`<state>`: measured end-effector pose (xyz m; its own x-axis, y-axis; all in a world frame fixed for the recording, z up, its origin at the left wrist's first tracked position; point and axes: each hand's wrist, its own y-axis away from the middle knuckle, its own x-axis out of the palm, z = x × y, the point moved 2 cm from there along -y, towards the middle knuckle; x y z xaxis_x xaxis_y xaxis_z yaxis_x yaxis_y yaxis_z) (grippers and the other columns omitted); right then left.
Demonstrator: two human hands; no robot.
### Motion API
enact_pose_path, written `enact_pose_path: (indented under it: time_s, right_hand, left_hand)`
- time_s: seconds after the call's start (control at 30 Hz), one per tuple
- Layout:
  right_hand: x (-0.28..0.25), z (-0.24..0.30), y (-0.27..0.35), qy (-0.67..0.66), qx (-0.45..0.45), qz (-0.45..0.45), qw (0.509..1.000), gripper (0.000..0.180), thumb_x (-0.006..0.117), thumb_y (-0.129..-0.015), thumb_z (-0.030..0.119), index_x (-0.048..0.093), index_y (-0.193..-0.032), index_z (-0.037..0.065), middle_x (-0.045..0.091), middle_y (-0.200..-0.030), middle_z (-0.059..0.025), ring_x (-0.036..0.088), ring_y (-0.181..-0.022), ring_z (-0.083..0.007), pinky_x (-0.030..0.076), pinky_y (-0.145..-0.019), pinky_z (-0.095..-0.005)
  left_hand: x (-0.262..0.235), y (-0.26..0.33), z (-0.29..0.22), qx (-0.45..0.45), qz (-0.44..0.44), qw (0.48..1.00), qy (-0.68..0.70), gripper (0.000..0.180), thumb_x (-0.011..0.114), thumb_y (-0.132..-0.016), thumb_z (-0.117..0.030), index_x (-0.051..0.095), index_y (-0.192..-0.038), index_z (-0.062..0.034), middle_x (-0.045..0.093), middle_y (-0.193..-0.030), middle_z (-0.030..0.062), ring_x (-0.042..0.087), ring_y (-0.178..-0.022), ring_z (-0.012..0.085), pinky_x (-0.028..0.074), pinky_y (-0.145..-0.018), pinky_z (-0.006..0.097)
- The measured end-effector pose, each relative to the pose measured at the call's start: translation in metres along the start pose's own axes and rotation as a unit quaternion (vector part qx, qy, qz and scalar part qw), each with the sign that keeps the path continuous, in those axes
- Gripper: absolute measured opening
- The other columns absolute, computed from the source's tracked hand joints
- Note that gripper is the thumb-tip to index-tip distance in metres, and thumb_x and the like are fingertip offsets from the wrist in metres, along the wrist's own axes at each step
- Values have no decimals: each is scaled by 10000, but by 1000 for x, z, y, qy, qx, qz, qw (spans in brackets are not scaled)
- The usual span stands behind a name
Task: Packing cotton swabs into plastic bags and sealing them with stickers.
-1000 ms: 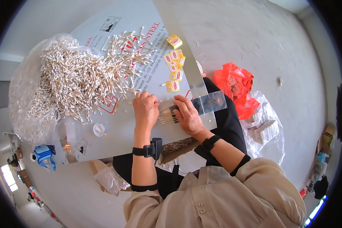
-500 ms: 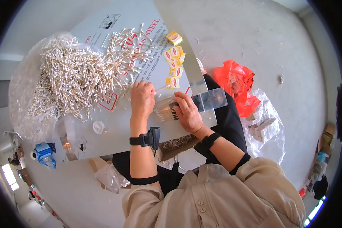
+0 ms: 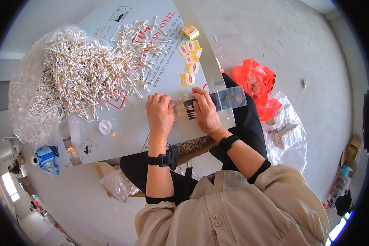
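A row of cotton swabs (image 3: 182, 107) lies between my hands, their far ends reaching onto a dark strip beside a clear plastic sleeve (image 3: 233, 98). My left hand (image 3: 160, 115) has its fingers curled around the near-left ends of the swabs. Bent fingers of my right hand (image 3: 206, 110) press together on the sleeve where the swabs meet it; the palm hides part of it. Left of my hands, a big heap of loose cotton swabs (image 3: 86, 78) spills from an open clear bag (image 3: 22, 102). Small yellow-and-white cards (image 3: 188, 79) lie beyond my right hand.
The metal-sheet table (image 3: 131, 135) ends just right of my hands. A stack of yellow cards (image 3: 190, 31) sits by its far edge. A round white lid (image 3: 105, 127) lies at left. On the floor are a red bag (image 3: 254, 88) and a clear bag of white packs (image 3: 285, 135).
My left hand has come right and nearer, from beside the heap to the swab row, closing in on the swabs. My right hand stays at the sleeve. The view has shifted slightly.
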<state>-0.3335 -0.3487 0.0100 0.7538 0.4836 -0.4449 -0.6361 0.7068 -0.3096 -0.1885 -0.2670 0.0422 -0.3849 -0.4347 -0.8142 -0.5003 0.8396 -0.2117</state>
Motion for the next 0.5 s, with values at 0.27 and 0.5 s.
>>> enact_pose_path:
  time_s: [0.27, 0.5]
  right_hand:
    - [0, 2, -1, -2, 9, -1, 1000, 284, 531, -844, -56, 511, -1125, -20, 509, -1233, -205, 532, -1104, -401, 461, -945, -413]
    - [2, 0, -1, 2, 6, -9, 1000, 298, 550, -839, -51, 525, -1134, -17, 518, -1239, -201, 536, -1104, -397, 466, -939, -408]
  left_hand:
    - [11, 1, -8, 50, 14, 997, -51, 107, 643, -728, 15, 577, -767, -59, 549, -824, 57, 517, -853, 274, 434, -754, 395]
    - [25, -7, -14, 63, 14, 996, -58, 93, 591, -730, 21, 553, -763, -57, 533, -808, 78, 515, -850, 293, 434, -748, 410]
